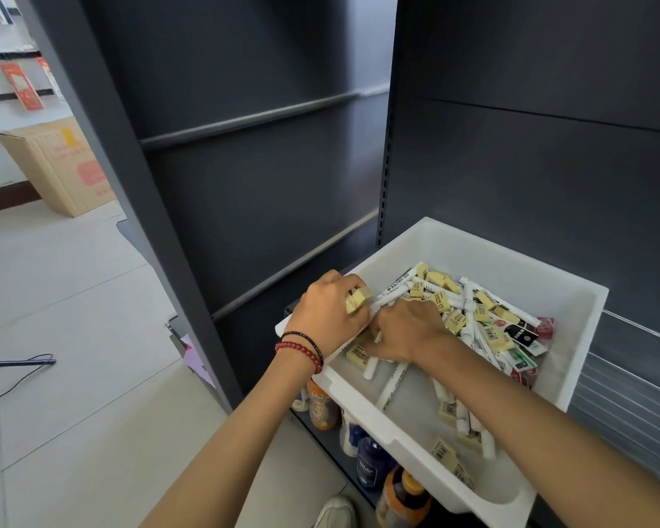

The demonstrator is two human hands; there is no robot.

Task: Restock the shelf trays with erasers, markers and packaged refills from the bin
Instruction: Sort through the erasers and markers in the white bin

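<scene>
over white bin (473,247): left hand (326,314) fingers curled round yellow erasers (359,301); right hand (406,329) buried among markers (391,386), its hold hidden. risk: overfull left fist spills erasers onto floor (73,318).

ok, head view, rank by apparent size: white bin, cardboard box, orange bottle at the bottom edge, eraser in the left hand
1. white bin
2. cardboard box, farther off, so its true size is unsure
3. orange bottle
4. eraser in the left hand

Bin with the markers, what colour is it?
The bin is white, shown best in the head view.
</scene>
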